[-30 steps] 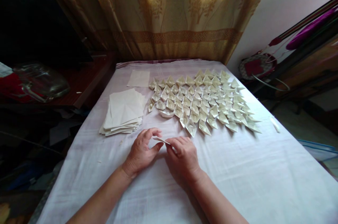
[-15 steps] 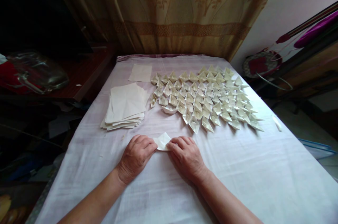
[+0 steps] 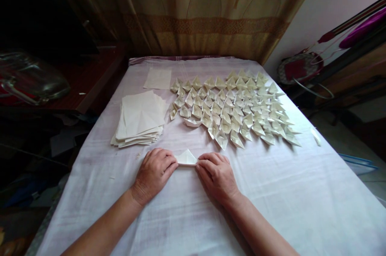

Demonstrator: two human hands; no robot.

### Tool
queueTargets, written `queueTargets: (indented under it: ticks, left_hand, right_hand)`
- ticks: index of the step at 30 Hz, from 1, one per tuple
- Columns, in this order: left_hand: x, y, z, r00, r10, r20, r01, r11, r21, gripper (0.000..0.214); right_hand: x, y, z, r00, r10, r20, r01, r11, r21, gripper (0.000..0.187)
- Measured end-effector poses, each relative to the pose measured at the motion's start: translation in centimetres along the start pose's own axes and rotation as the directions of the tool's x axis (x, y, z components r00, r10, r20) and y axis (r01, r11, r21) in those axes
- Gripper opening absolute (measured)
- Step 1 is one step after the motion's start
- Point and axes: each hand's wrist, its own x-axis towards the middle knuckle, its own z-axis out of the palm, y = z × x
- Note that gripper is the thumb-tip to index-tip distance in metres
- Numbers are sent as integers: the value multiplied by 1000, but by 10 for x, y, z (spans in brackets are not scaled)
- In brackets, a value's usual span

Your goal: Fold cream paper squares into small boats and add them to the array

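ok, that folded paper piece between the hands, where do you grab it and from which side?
By its two pointed ends, coming in low from left and right along the cloth. The folded paper piece lies flat and wide, peak pointing away, so the thin ends are likeliest to pinch cleanly; the left hand and right hand sit at those ends.

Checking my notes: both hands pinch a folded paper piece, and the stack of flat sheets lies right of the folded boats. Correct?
No: the head view shows the stack of flat sheets left of the folded boats. The left hand and right hand pinch the folded paper piece.
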Motion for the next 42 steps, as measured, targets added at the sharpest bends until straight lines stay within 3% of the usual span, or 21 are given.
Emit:
queueTargets:
  ticks: [5,14,27,30,38,42]
  left_hand:
    - [11,3,1,994,-102,41,102,995,0,13]
    - [18,8,4,985,-162,60,155,982,111,13]
    - [24,10,0,975,-205,89,189,969,158,19]
    - [24,9,2,972,-216,90,199,965,172,18]
    - [23,11,7,970,-232,69,223,967,120,8]
    - [22,16,9,974,-219,50,211,968,137,12]
  right_hand:
    - [5,-6,5,993,107,-45,-108,994,-32,21]
    - [8,-10,9,976,206,-69,-213,969,-123,20]
    - [8,-9,11,975,208,-74,-216,968,-124,19]
    - [7,-9,12,970,230,-75,-236,968,-84,3]
    - [12,-17,12,980,198,-28,-200,976,-83,16]
    - [18,-26,16,973,224,-65,-231,963,-142,9]
